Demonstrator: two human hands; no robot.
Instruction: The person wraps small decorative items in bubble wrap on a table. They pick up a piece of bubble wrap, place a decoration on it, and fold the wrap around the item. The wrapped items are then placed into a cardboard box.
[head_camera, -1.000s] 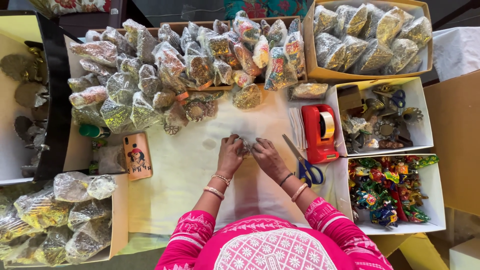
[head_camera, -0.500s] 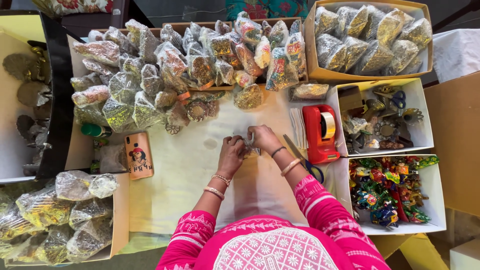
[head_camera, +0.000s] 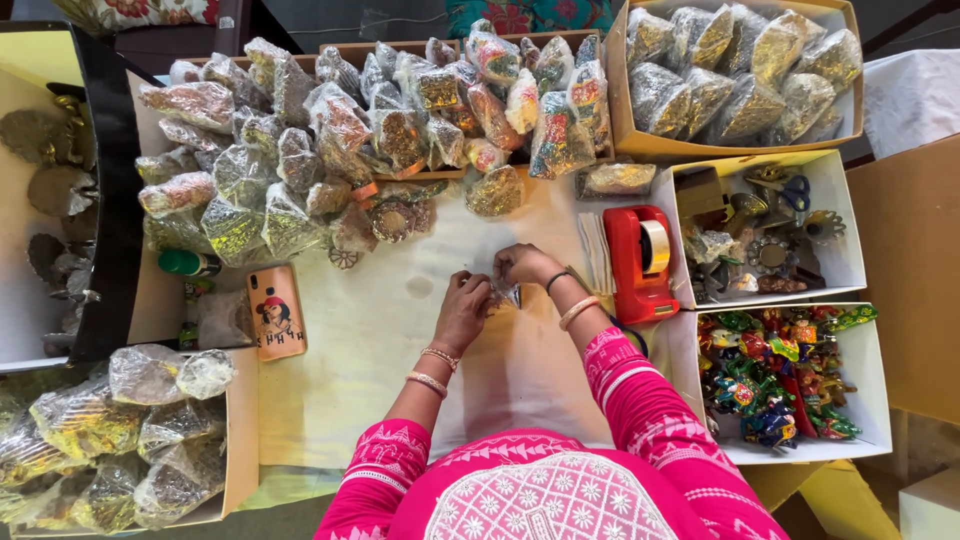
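My left hand (head_camera: 463, 308) and my right hand (head_camera: 525, 264) meet over the cream table cloth (head_camera: 370, 360). Together they pinch a small clear plastic packet (head_camera: 504, 294) with something shiny inside; what it holds is too small to tell. Both wrists wear bangles, and the sleeves are pink. A red tape dispenser (head_camera: 641, 262) stands just right of my right hand. A big heap of filled clear packets (head_camera: 340, 140) lies beyond my hands at the back of the table.
A phone (head_camera: 276, 312) in a pictured case lies to the left. An open cardboard box (head_camera: 738, 70) at back right holds packets. A white box (head_camera: 765, 228) holds metal trinkets, another (head_camera: 785, 375) holds colourful figures. More packets (head_camera: 110, 430) fill the front-left box.
Both hands have shifted slightly away from me and to the right, still working the small packet between them. Scissors seen to the right of my right hand earlier are now mostly hidden by my right forearm.
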